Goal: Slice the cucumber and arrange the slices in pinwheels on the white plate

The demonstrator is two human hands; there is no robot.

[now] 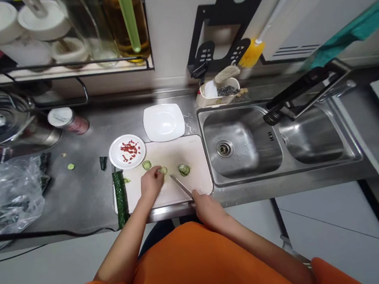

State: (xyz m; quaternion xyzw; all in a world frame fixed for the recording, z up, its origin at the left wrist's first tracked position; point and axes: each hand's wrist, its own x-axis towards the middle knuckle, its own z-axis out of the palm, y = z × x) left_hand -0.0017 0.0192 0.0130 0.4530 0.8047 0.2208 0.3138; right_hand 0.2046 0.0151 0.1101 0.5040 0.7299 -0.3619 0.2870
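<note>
Head view. Left: cucumber (120, 198) along cutting board's (191, 151) left edge; a bump from the left forearm (127, 246) could roll it off. Long axis near–far. Middle: left hand (152, 184), fingers bunched, nearly closed, at a cucumber slice (164, 170); cannot tell if gripped. Right hand (206, 207) wraps its fingers round knife (181, 185); a slip could nick those left fingertips. Blade slants, tip far-left.

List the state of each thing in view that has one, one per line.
Left hand: fingers at a slice, grip unclear
Right hand: closed on the knife
Knife: held, blade over the board
Other slices: cut, lying on the board
Cucumber: long piece, lying at the board's left edge
Round plate: holding red pieces
Square plate: face up
Pot: lid on
Can: lid on
Bag: crumpled
Tap: no running water visible
</note>
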